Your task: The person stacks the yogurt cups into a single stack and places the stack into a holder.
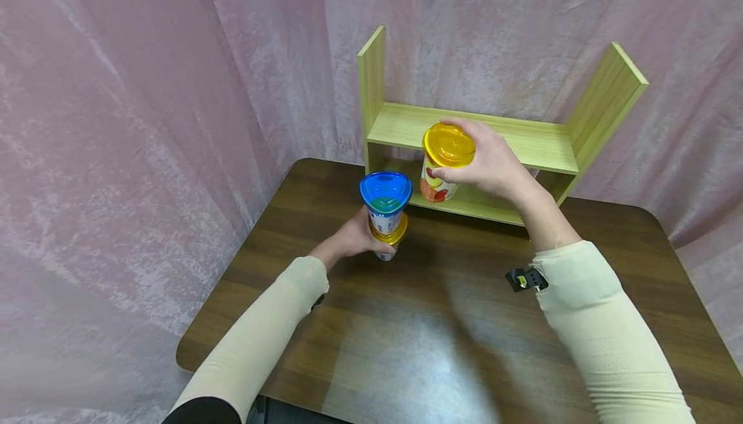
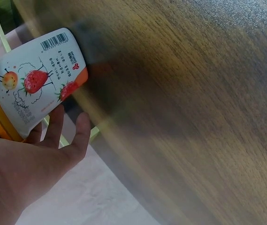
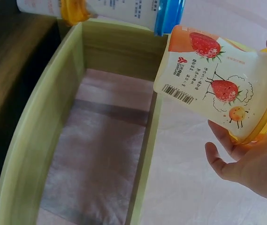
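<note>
My left hand (image 1: 350,239) grips the lower of two stacked cups standing on the table. That lower cup (image 1: 387,238) has a yellow lid; the upper cup (image 1: 385,201) has a blue lid. In the left wrist view my left hand (image 2: 39,161) curls round a white cup with strawberry pictures (image 2: 37,82). My right hand (image 1: 492,162) holds a yellow-lidded strawberry cup (image 1: 439,182) from above by its lid, in front of the wooden shelf rack (image 1: 525,142). In the right wrist view the right hand (image 3: 253,164) grips that cup (image 3: 217,86), with the stacked cups (image 3: 124,10) behind it.
The light green wooden rack has two side panels, an upper board and a lower board (image 1: 482,208); its inside (image 3: 34,140) holds nothing. It stands at the back of the dark wooden table (image 1: 435,340). Pink curtain (image 1: 145,121) hangs all round.
</note>
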